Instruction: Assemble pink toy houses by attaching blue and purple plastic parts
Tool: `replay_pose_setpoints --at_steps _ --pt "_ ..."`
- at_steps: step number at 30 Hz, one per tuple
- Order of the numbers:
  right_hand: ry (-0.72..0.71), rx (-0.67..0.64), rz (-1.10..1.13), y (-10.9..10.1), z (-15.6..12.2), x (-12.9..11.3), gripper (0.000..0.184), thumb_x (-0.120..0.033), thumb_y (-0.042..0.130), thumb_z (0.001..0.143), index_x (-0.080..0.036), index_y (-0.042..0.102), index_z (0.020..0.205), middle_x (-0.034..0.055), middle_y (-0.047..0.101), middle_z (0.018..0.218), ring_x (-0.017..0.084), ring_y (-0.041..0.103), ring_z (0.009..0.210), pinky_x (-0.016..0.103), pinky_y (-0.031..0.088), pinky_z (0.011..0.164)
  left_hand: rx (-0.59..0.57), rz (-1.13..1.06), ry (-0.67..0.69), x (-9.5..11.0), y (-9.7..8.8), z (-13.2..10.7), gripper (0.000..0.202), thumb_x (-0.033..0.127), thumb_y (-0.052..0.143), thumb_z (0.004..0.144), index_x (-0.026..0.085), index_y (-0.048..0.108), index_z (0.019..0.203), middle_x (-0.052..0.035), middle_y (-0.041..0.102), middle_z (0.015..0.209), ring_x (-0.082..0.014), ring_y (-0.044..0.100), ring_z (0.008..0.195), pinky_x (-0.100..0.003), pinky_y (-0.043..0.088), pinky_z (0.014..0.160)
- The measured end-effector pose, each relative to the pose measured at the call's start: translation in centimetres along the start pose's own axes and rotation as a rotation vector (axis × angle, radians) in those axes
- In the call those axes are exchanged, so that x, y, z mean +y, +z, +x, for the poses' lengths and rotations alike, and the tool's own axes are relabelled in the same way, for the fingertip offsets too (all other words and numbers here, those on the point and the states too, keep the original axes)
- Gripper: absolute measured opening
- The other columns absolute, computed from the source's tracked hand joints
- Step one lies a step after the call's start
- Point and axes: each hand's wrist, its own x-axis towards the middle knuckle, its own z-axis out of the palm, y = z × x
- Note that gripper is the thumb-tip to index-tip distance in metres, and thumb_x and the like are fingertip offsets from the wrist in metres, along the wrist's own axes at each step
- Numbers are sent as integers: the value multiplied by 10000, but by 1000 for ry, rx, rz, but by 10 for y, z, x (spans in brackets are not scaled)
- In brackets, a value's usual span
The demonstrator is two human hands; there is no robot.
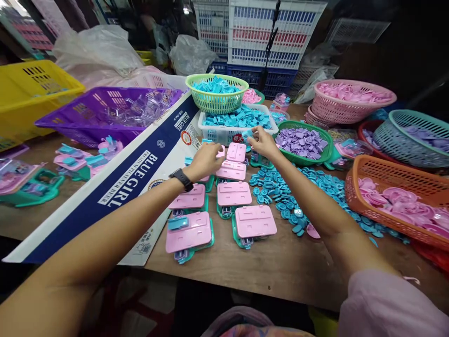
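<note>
My right hand [264, 142] pinches a small light-blue plastic piece [247, 135] in front of the white basket of similar blue pieces [242, 117]. My left hand [207, 161], with a black watch on its wrist, is over the far end of the rows of pink-topped toy boxes [234, 193]. Its fingers are bent together at a pink part; what they grip, if anything, is hidden. These toys have teal bases. The nearest left one [189, 232] carries a blue piece [178, 223] on its pink top; the nearest right one [256, 221] shows a bare pink top.
A printed cardboard panel [140, 173] slants along the left. Loose teal oval parts [277, 187] spread at the right, beside an orange basket [396, 206] and a green basket [302, 142] of purple pieces. A pale green basket [217, 99] rests atop the white one.
</note>
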Motion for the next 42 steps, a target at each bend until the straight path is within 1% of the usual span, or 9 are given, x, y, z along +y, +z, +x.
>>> replay_pose_setpoints --at_steps 5,8,11,18,23,29,32,36,42 --pt "-53 -86 -247 14 14 21 283 -314 590 861 -204 515 1110 39 604 788 296 640 857 424 518 871 -172 214 49 10 28 51 442 341 551 953 101 611 1319 -210 655 1321 -363 567 1267 -446 451 1039" --pt "-109 -153 -290 23 14 22 317 -289 533 892 -170 492 1183 105 674 908 319 650 899 426 510 871 -240 201 40 9 33 69 522 506 605 922 102 650 1250 -207 697 1240 -362 627 1190 -416 477 1001" --pt "-124 -147 -347 27 13 20 330 -251 507 919 -151 484 1232 177 700 1077 348 658 997 435 507 899 -277 191 -69 13 38 77 620 657 622 870 128 682 1188 -212 715 1220 -405 614 1227 -517 452 1068" --pt "60 -91 -543 17 13 12 390 -213 514 967 -108 501 1342 213 714 1078 394 675 1010 489 523 899 -257 194 -63 25 55 92 613 430 683 837 148 611 1377 -196 633 1421 -456 378 1475 -791 13 1212" --pt "102 -117 -568 9 7 1 361 -236 558 965 -59 581 1279 230 721 1116 396 670 1058 476 518 936 -103 228 -80 -3 48 96 539 178 609 790 217 696 1321 -160 655 1389 -438 486 1374 -786 181 1176" --pt "99 -241 -467 -2 8 -11 260 -247 678 903 -115 711 1125 114 743 971 283 675 924 351 497 859 -239 114 49 -30 36 90 523 281 561 856 268 666 1368 -91 664 1438 -385 419 1493 -662 212 1231" --pt "-8 -181 -399 2 16 -11 295 -236 687 893 -114 711 1161 109 742 1030 247 650 913 323 472 836 -265 28 46 -33 32 87 680 458 607 864 250 505 1504 -115 646 1455 -382 474 1454 -665 210 1227" --pt "-177 -236 -267 23 28 -9 318 -240 685 884 -102 714 1169 96 744 1024 208 610 812 304 453 789 -202 -15 11 -31 29 84 870 337 657 842 211 264 1608 -138 682 1388 -354 554 1371 -662 223 1209" --pt "-297 -328 -275 40 38 -4 341 -236 663 894 -72 734 1185 108 751 1001 214 622 811 309 454 790 -14 112 81 -29 28 69 490 166 498 896 120 591 1374 -187 604 1417 -360 521 1354 -518 428 1017"
